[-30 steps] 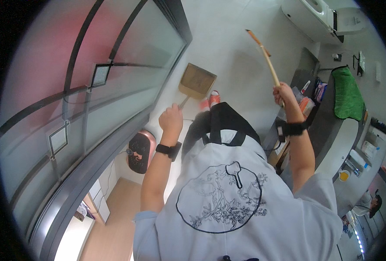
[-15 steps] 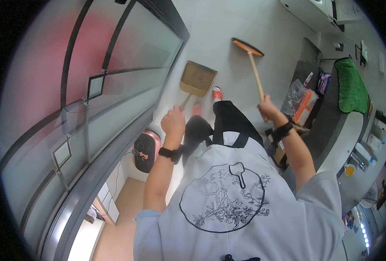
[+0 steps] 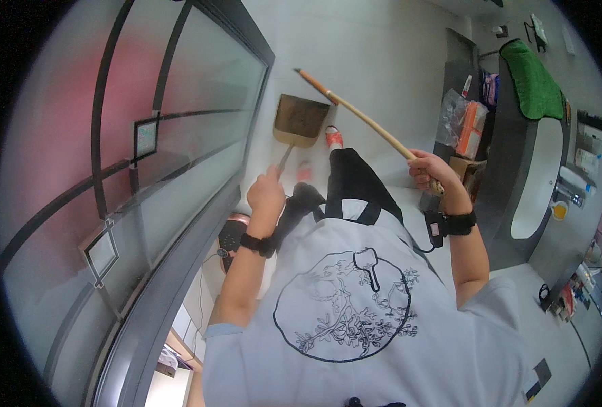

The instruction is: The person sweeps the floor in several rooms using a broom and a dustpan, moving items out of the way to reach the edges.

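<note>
My left hand (image 3: 266, 195) is closed round the handle of a tan dustpan (image 3: 300, 121), which rests on the pale floor just ahead of my feet. My right hand (image 3: 434, 171) grips the upper end of a broom (image 3: 372, 123) with a pale wooden stick. Its orange head is seen nearly edge-on at the dustpan's far side; whether the two touch, I cannot tell. A red-and-white shoe (image 3: 333, 137) of mine stands right beside the pan. Black straps with small devices are round both my wrists.
A frosted sliding door (image 3: 199, 136) in a dark frame runs along my left. On the right stands a grey counter (image 3: 494, 210) with a green cloth (image 3: 530, 80) over it. An orange package (image 3: 473, 129) and a cardboard box (image 3: 465, 168) sit below.
The broom head has swung left and nearer, from the open floor to the dustpan's far edge. My right hand has moved slightly right and down; the dustpan has stayed nearly in place.
</note>
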